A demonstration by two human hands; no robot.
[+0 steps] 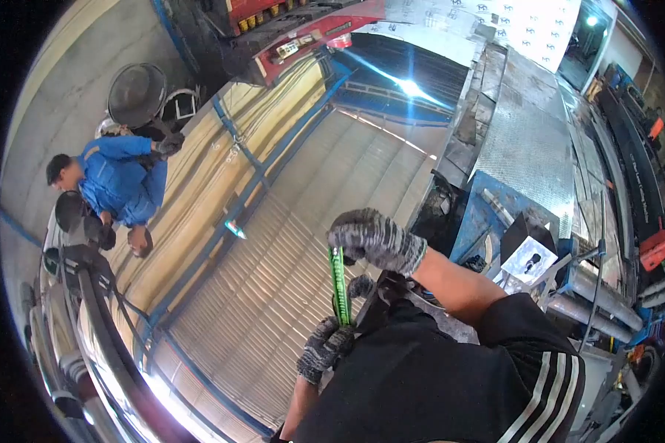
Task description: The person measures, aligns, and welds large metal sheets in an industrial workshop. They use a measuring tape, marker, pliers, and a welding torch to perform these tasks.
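Both my hands wear grey-and-black knit gloves. A bright green tape measure blade (338, 284) with dark markings runs between them, roughly upright in the head view. At its upper end my right hand (373, 238) is closed around it, fingers curled. Down at the lower end my left hand (325, 347) grips it close to my black shirt (421, 376). A small grey-black shape (360, 286) shows just right of the blade; I cannot make out what it is.
A person in blue work clothes (122, 177) is at the left, near a round dark tub (137, 92). Ribbed metal sheeting (273, 273) with blue framing fills the middle. To the right stand a white box (528, 256), metal pipes (606, 299) and a textured metal plate (524, 140).
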